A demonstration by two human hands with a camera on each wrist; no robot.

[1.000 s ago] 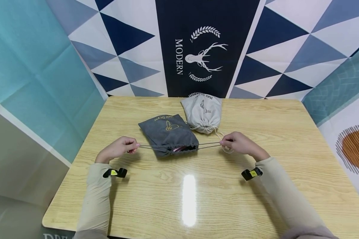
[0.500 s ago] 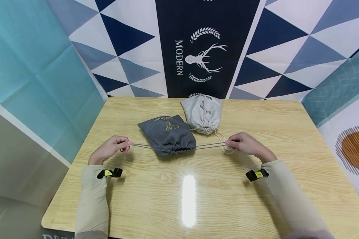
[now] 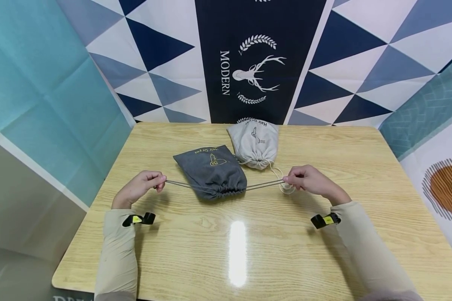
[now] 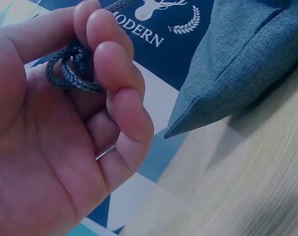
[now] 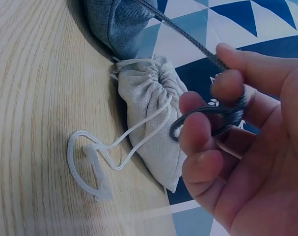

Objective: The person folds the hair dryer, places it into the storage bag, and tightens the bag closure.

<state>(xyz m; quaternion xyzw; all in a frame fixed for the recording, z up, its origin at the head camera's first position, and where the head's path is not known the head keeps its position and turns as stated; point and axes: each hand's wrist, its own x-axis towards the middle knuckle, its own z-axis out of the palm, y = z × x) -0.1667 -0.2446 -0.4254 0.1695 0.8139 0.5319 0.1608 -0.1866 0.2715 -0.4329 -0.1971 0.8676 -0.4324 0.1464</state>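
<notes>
A dark grey drawstring bag with yellow "Hair Dryer" lettering lies on the table, its gathered mouth facing the person. My left hand pinches the grey drawstring out to the left; the knotted end loops inside the curled fingers. On the other side, my right hand pinches the opposite drawstring between thumb and forefinger, with its end loop hanging by the other fingers. Both cords run taut from the bag. The mouth is bunched, and what is inside is hidden.
Behind and right of the grey bag lies a light beige drawstring bag, its mouth gathered. Its pale cord trails on the wooden table beneath my right hand. A patterned backdrop stands at the table's far edge.
Both hands have moved outward, left and right, stretching the cords. The bag's mouth, which showed a gap with something pinkish inside, has drawn closed. Little moves in the last half second.
</notes>
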